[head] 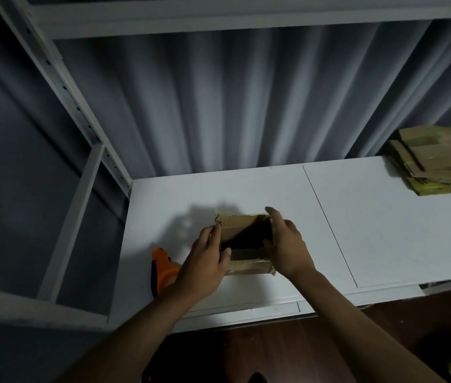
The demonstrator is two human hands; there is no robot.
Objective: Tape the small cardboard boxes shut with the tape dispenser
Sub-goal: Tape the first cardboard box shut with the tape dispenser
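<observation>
Left hand [205,261] gripping the left side of the box [242,244], thumb hooked over its near edge; right hand [288,244] clasping the right side, fingers over the wall. Box open on top, dark inside, resting on the white shelf [370,230]. Orange dispenser [162,268] at eight o'clock from the box, partly behind the left wrist. Flat cardboard stack [437,161] well apart at two o'clock.
</observation>
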